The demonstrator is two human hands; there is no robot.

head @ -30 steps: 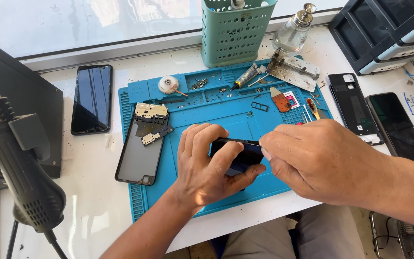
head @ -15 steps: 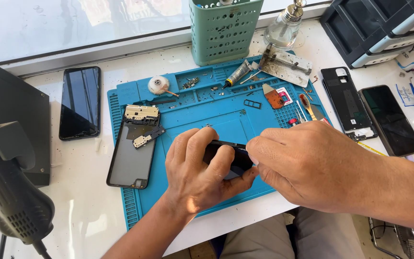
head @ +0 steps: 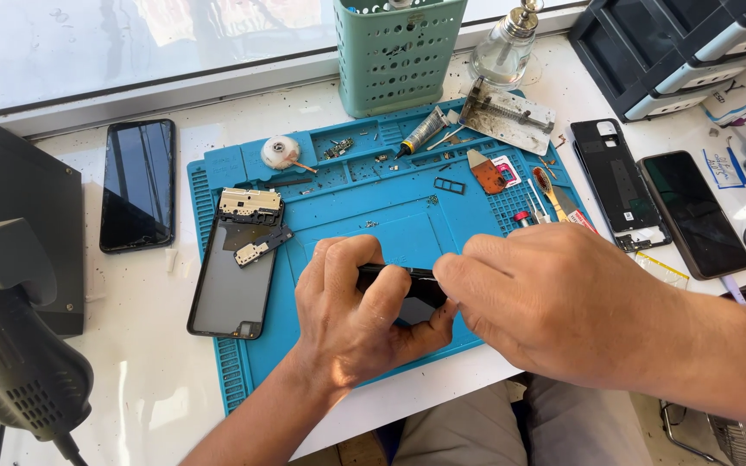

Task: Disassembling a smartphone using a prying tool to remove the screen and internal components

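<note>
Both hands meet over the front part of the blue work mat (head: 373,207). The left hand (head: 351,315) wraps around a dark phone (head: 407,289), fingers curled over its top edge and thumb pressed along its near side — a closed grip that hides most of the device. The right hand (head: 554,302) comes in from the right, fingertips pinched tight against the phone's right end; whether anything small sits between those fingertips cannot be told.

Just left of the held phone, an opened phone shell (head: 230,276) lies on the mat with loose circuit parts at its top end. Further left, off the mat, a black phone (head: 137,184) rests face up on the white table (head: 148,380). Beyond the grip, toward the window, stand a green perforated basket (head: 395,56) and a glass dispenser bottle (head: 502,47). To the right of the right hand lie two more dark phones (head: 658,198) — side by side. A black heat gun (head: 19,362) sits at far left.
</note>
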